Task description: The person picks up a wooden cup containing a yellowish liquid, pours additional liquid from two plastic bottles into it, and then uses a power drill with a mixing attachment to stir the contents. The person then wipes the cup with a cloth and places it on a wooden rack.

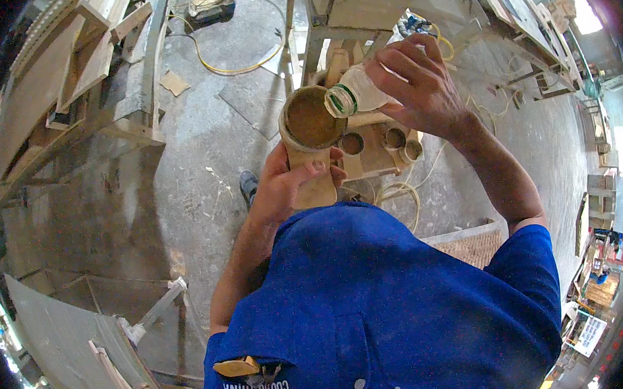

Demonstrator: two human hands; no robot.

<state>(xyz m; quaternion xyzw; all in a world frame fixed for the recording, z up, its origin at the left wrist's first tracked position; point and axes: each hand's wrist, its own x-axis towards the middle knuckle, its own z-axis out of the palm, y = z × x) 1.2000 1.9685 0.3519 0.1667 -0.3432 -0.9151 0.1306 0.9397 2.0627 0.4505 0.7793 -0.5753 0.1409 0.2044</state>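
My left hand [284,185] is wrapped round the handle-like part of a pale wooden piece [311,167] whose far end is a round cup shape. Its round hollow [316,119] is brown inside; whether that is wood or a filling I cannot tell. In my right hand [420,83] is a clear plastic bottle [367,89] with a green ring at its neck. The bottle is tilted, its mouth pointing left over the right rim of the hollow. No flow from the mouth can be made out.
Similar wooden pieces with round hollows [352,144] rest below my right hand. A yellow hose [403,193] coils on the concrete floor beside them. Wooden benches stand at left [127,128] and far right [517,21]. A wooden frame stand [370,7] rises straight ahead.
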